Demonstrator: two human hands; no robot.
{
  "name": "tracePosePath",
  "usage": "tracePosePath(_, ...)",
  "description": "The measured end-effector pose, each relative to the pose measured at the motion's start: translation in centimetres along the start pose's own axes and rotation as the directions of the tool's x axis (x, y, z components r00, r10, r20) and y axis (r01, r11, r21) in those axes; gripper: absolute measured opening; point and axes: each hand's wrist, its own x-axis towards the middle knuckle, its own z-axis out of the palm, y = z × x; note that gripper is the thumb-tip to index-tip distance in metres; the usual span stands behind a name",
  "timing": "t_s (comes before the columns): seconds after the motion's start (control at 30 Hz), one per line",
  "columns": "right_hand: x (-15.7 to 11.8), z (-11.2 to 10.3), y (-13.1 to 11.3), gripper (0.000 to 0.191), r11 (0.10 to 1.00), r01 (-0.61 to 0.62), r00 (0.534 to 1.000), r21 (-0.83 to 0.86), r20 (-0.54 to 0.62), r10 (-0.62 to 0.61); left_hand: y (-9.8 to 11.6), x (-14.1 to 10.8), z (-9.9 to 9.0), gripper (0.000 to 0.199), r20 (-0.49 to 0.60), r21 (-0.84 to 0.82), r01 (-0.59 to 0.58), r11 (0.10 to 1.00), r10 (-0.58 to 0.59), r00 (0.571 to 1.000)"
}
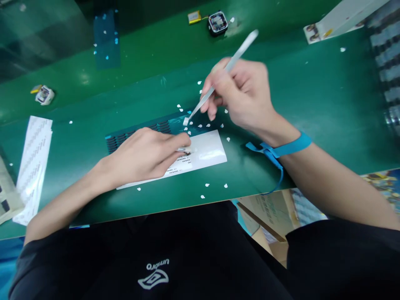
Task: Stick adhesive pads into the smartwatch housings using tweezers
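Note:
My right hand (pixel 240 89) grips a pair of metal tweezers (pixel 242 49), slanting down to the left. A small white piece (pixel 186 121) shows at the tweezer tip. My left hand (pixel 146 152) lies over a white label sheet (pixel 208 150) printed with rows of small text. Its thumb and forefinger are closed on a small pale, metallic-looking part that I cannot make out. Behind that hand, partly covered by it, lies a blue film strip (pixel 112 143) with rows of dark slots. Several tiny white tabs (pixel 208 125) are scattered around the tweezer tip.
At the back stand a black-cased device (pixel 218 23) wired to a yellow battery (pixel 194 17) and a white one (pixel 44 95). A long printed sheet (pixel 34 162) lies at left, another blue film (pixel 106 39) behind. A blue wrist strap (pixel 292 146) circles my right wrist.

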Motion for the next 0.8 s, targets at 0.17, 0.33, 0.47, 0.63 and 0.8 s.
tracePosePath(0.17, -0.4, 1.0, -1.2, 0.038, 0.991, 0.124, 0.934, -0.045, -0.333, -0.132, 0.3, 0.5, 0.3, 0.014, -0.203, -0.511, 0.21, 0.834, -0.354, 0.913)
tracePosePath(0.33, -1.2, 2.1, -2.2, 0.041, 0.991, 0.126, 0.936, -0.035, -0.327, -0.13, 0.5, 1.3, 0.8, 0.012, -0.133, -0.702, 0.215, 0.679, -0.421, 0.897)
tracePosePath(0.47, -1.4, 2.4, -2.5, 0.041, 0.99, 0.139, 0.937, 0.026, -0.327, -0.123, 0.4, 1.6, 1.3, 0.012, -0.156, -0.69, 0.219, 0.69, -0.437, 0.886)
tracePosePath(0.63, -1.6, 2.7, -2.7, 0.04, 0.989, 0.128, 0.947, 0.077, -0.304, -0.099, 0.4, 1.4, 1.3, 0.017, -0.069, -0.762, 0.25, 0.597, -0.459, 0.885)
tracePosePath(0.8, -2.1, 3.3, -3.5, 0.041, 0.997, 0.009, 0.963, 0.073, -0.268, 0.011, 1.3, 1.2, 1.1, 0.022, -0.025, -0.802, 0.243, 0.545, -0.437, 0.899)
